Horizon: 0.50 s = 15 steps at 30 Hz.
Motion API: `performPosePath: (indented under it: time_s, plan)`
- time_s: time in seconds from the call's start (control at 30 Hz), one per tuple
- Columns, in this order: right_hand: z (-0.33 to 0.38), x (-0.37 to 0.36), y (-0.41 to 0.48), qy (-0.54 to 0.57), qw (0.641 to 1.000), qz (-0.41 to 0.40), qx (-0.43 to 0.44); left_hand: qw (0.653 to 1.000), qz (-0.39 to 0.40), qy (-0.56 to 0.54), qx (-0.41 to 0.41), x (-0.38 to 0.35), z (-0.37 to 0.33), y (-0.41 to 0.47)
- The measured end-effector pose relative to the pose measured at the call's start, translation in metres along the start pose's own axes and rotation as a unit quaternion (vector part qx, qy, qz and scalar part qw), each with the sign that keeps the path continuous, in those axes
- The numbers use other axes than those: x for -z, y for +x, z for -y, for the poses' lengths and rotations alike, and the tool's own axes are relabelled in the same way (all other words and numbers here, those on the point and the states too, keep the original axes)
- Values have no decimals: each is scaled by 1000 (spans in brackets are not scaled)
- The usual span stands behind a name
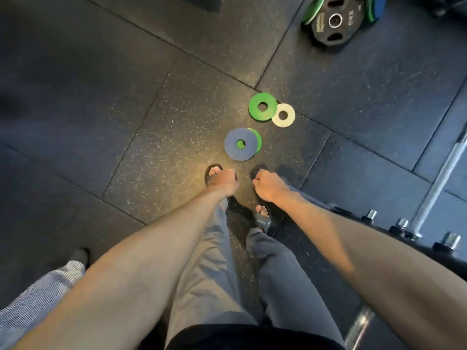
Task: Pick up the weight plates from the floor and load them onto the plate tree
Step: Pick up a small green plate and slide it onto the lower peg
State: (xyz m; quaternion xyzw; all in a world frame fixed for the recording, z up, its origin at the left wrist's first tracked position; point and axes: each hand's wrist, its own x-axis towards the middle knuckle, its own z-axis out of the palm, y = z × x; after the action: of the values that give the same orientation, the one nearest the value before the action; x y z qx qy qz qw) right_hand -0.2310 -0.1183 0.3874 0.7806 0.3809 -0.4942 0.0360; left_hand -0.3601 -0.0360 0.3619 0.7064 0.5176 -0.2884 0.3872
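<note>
"Head view — where are the plates?"

"All on the floor point(75, 97), just beyond the feet. A blue plate point(235, 147) lies flat on the near green plate point(258, 140), which shows past its right edge and through its hole. Farther off, the far green plate point(255, 108) lies flat too, with a white plate point(283, 121) touching its right side."

"And the hands?"

"The left hand point(225, 183) and right hand point(269, 185) hang side by side, a little apart, over the sandals point(262, 221), on the near side of the blue plate. Both are clenched, fingers curled under — I see nothing in either, and neither touches a plate."

"What's on the right?"

"Chrome pegs point(401, 222) stick up from a dark frame at near right, and a bar point(439, 178) runs along the right edge beside them. At far right a black plate point(333, 34) stands on edge, with coloured discs point(312, 10) against it."

"Anyone else?"

"A second person's leg point(38, 296) in striped cloth, near left."
</note>
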Motion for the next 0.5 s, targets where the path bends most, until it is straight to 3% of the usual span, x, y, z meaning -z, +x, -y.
performPosePath:
  time_s: [0.3,0.5]
  plan:
    - [-38,-54,216,121,985,-27,-122,992,47,94,-70,-31,18,222]
    - [-86,-123,344,201,961,-36,-185,981,26,152,-118,-93,36,348]
